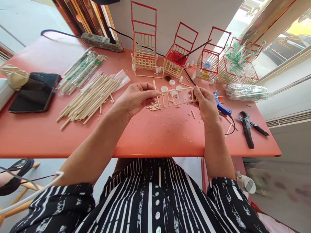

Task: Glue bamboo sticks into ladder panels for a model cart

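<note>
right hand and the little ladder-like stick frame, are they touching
Touching. The head view shows it: the right hand pinches the ladder-like stick frame at its right end, with the thumb laid over that end.

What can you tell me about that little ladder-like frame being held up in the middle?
The ladder-like frame is made of thin, pale sticks that look like bare wood. Two long rails run roughly parallel, joined by several short crosspieces with open gaps between. At its left end, one stick juts up past the upper rail. The left hand and right hand pinch opposite ends, holding it up, slightly higher at the right, over the orange-red table.
</note>
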{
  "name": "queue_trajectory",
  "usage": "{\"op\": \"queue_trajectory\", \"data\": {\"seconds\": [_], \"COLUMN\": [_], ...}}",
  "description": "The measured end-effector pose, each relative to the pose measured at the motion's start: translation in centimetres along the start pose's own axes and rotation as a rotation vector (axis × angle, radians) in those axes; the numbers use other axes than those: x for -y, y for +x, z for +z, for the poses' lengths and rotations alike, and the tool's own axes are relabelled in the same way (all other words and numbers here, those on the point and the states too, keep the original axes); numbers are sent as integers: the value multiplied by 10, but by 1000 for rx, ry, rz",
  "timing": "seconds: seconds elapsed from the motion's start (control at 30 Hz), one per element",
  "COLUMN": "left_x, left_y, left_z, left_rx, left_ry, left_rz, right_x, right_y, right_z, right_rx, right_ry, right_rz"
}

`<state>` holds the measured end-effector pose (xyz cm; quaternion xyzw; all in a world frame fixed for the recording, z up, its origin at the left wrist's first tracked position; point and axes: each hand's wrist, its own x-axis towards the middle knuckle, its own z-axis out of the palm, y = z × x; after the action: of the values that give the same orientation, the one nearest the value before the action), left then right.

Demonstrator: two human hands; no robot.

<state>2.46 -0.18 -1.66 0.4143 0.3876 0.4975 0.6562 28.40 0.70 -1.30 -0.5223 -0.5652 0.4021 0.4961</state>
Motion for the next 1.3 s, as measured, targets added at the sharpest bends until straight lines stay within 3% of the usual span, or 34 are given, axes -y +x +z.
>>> {"op": "queue_trajectory", "data": {"seconds": [0.33, 0.57, 0.83, 1.3], "left_x": [0, 3, 15, 15], "left_y": [-2, -4, -2, -2], "left_z": [5, 11, 9, 9], "left_rx": [-36, -21, 20, 48], "left_ry": [-17, 120, 347, 340], "left_rz": [16, -10, 61, 66], "right_x": [3, 2, -2, -2], "right_y": [0, 0, -2, -1], "right_z": [-1, 1, 4, 6], "right_rx": [39, -37, -13, -7], "right_ry": [64, 44, 20, 9], "right_rz": [127, 57, 5, 25]}}
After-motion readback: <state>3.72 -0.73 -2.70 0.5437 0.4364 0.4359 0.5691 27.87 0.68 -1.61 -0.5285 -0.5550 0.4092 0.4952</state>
